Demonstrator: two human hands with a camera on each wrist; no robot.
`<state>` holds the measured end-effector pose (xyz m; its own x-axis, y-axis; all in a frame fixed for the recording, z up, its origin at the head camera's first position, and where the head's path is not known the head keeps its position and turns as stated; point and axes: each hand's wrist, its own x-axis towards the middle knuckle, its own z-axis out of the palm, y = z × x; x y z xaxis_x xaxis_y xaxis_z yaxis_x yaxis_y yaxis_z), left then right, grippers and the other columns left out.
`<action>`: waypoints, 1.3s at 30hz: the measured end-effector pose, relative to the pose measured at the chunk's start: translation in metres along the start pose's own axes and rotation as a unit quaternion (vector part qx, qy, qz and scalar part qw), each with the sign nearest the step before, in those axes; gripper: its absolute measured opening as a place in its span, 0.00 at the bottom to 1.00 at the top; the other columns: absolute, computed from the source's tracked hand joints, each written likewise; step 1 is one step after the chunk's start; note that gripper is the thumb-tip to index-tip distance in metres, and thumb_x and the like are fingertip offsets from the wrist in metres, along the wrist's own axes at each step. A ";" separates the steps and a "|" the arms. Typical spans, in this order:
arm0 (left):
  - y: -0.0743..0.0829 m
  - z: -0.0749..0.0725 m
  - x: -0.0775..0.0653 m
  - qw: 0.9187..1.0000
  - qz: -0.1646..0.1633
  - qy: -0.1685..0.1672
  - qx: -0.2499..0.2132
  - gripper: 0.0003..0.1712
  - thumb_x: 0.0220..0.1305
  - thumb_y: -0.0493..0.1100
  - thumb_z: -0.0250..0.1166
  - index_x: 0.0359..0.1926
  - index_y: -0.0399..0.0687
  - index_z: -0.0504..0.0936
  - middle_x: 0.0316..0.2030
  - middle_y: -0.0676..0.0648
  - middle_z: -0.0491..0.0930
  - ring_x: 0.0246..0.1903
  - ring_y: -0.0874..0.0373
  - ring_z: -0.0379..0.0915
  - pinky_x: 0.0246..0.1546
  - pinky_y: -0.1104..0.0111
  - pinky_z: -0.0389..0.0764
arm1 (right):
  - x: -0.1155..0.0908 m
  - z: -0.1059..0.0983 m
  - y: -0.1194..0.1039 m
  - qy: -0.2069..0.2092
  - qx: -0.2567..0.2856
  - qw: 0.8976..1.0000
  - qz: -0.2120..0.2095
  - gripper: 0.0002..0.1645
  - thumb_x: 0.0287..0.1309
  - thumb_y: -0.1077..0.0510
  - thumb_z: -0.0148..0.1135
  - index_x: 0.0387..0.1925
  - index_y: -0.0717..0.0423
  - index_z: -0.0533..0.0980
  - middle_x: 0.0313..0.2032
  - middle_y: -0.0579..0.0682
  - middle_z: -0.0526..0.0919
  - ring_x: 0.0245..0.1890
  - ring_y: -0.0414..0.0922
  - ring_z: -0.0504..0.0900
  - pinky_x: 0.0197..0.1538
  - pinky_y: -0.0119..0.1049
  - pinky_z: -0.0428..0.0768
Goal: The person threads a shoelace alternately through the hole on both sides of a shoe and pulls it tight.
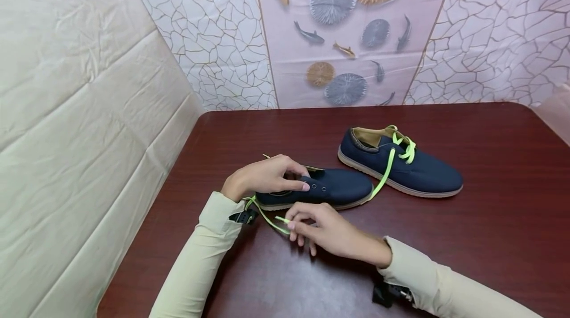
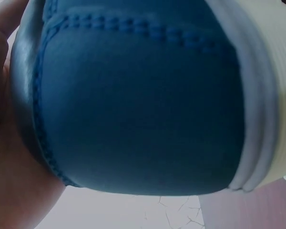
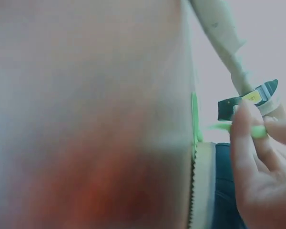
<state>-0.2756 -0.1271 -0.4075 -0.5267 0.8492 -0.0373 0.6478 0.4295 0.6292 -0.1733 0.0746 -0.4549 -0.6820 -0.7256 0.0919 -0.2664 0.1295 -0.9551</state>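
A navy shoe [image 1: 349, 184] with a pale sole lies on the table, its toe toward the right. My left hand [image 1: 262, 175] grips it at the opening, thumb on the near eyelet flap beside bare eyelets and fingers over the far side. In the left wrist view the shoe's stitched heel [image 2: 143, 114] fills most of the picture. In front of the shoe, my right hand [image 1: 331, 233] pinches a neon yellow-green shoelace [image 1: 281, 219] between thumb and fingers, near its end. The lace loops back toward the heel, by the left wrist.
A second navy shoe [image 1: 432, 174] stands behind and to the right, with a neon lace [image 1: 409, 151] through its eyelets and a loose end [image 1: 386, 177] hanging to the table. The dark red table [image 1: 498, 239] meets a patterned cloth backdrop [image 1: 222, 36] behind and pale cloth at left.
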 end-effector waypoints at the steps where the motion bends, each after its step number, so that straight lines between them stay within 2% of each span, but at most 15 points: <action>1: 0.000 0.000 0.001 1.000 0.001 0.002 0.003 0.05 0.77 0.45 0.65 0.43 0.55 0.88 0.36 0.61 0.84 0.37 0.68 0.77 0.46 0.71 0.79 | -0.003 -0.001 0.001 0.022 0.021 1.000 0.008 0.08 0.78 0.61 0.59 0.46 0.65 0.78 0.32 0.60 0.87 0.24 0.55 0.83 0.22 0.41 0.84; 4: 0.000 0.002 0.003 1.000 0.005 0.006 0.010 0.05 0.78 0.45 0.65 0.44 0.56 0.88 0.36 0.61 0.84 0.36 0.68 0.76 0.44 0.71 0.79 | -0.010 -0.003 0.005 0.087 0.070 0.993 0.030 0.12 0.78 0.59 0.59 0.45 0.68 0.78 0.34 0.65 0.86 0.23 0.55 0.83 0.21 0.41 0.83; 8: 0.001 0.004 0.005 1.000 0.005 0.011 0.007 0.05 0.77 0.46 0.66 0.44 0.57 0.88 0.35 0.61 0.83 0.35 0.68 0.75 0.42 0.71 0.78 | -0.017 -0.006 0.011 0.169 0.123 0.977 0.050 0.15 0.79 0.58 0.58 0.45 0.71 0.77 0.36 0.66 0.83 0.25 0.49 0.82 0.21 0.38 0.80; 11: 0.003 0.005 0.007 1.000 0.004 0.012 0.010 0.06 0.77 0.46 0.66 0.45 0.56 0.89 0.37 0.62 0.85 0.37 0.68 0.76 0.44 0.71 0.79 | -0.022 -0.006 0.016 0.220 0.140 0.964 0.052 0.15 0.78 0.60 0.58 0.45 0.73 0.76 0.35 0.60 0.80 0.26 0.45 0.78 0.20 0.36 0.77; 13: 0.004 0.006 0.008 1.000 0.003 0.012 0.016 0.06 0.77 0.46 0.66 0.47 0.55 0.89 0.39 0.62 0.86 0.38 0.69 0.77 0.46 0.71 0.79 | -0.025 -0.004 0.019 0.247 0.139 0.958 0.046 0.14 0.77 0.61 0.59 0.43 0.73 0.77 0.33 0.56 0.80 0.27 0.44 0.76 0.20 0.35 0.76; 16: 0.006 0.006 0.010 1.000 0.001 0.010 0.026 0.07 0.77 0.47 0.66 0.48 0.56 0.89 0.41 0.62 0.86 0.40 0.69 0.79 0.48 0.71 0.79 | -0.029 -0.002 0.022 0.286 0.138 0.948 0.028 0.11 0.76 0.63 0.59 0.40 0.71 0.77 0.33 0.51 0.81 0.22 0.41 0.73 0.18 0.35 0.74; 22: 0.007 0.007 0.013 0.999 -0.001 0.014 0.045 0.07 0.77 0.48 0.65 0.47 0.59 0.89 0.40 0.64 0.85 0.38 0.68 0.76 0.46 0.70 0.77 | -0.030 0.004 0.030 0.356 0.168 0.919 -0.022 0.09 0.74 0.70 0.56 0.35 0.74 0.73 0.25 0.47 0.79 0.14 0.36 0.63 0.14 0.32 0.67; 25: 0.007 0.009 0.012 0.999 -0.006 0.018 0.048 0.07 0.77 0.49 0.65 0.48 0.58 0.90 0.41 0.64 0.85 0.38 0.68 0.76 0.46 0.70 0.78 | -0.030 0.005 0.032 0.371 0.190 0.908 -0.023 0.09 0.74 0.71 0.54 0.34 0.74 0.72 0.18 0.44 0.71 0.12 0.33 0.60 0.13 0.30 0.62; 27: 0.008 0.010 0.012 0.999 -0.006 0.020 0.049 0.08 0.77 0.49 0.65 0.48 0.58 0.90 0.42 0.64 0.86 0.39 0.69 0.77 0.47 0.70 0.78 | -0.029 0.005 0.033 0.373 0.203 0.905 -0.017 0.08 0.73 0.72 0.52 0.35 0.75 0.71 0.16 0.42 0.68 0.11 0.33 0.59 0.13 0.30 0.59; 30: 0.008 0.012 0.012 0.998 -0.004 0.024 0.051 0.09 0.77 0.48 0.65 0.49 0.56 0.90 0.43 0.63 0.87 0.40 0.69 0.78 0.48 0.70 0.79 | -0.029 0.005 0.033 0.366 0.217 0.905 -0.005 0.08 0.73 0.71 0.51 0.36 0.76 0.70 0.15 0.41 0.64 0.11 0.32 0.58 0.14 0.29 0.57; 39: 0.009 0.013 0.013 0.998 0.012 0.034 0.042 0.07 0.76 0.46 0.67 0.47 0.55 0.91 0.42 0.62 0.87 0.39 0.70 0.78 0.47 0.71 0.80 | -0.030 0.004 0.032 0.354 0.233 0.905 0.029 0.10 0.74 0.69 0.53 0.35 0.73 0.72 0.16 0.43 0.67 0.10 0.33 0.57 0.17 0.26 0.57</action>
<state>-0.2689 -0.1084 -0.4126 -0.5452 0.8377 0.0318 0.7029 0.4361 0.5620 -0.1588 0.0974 -0.4893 -0.9952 -0.0906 0.0369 -0.0115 -0.2657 -0.9640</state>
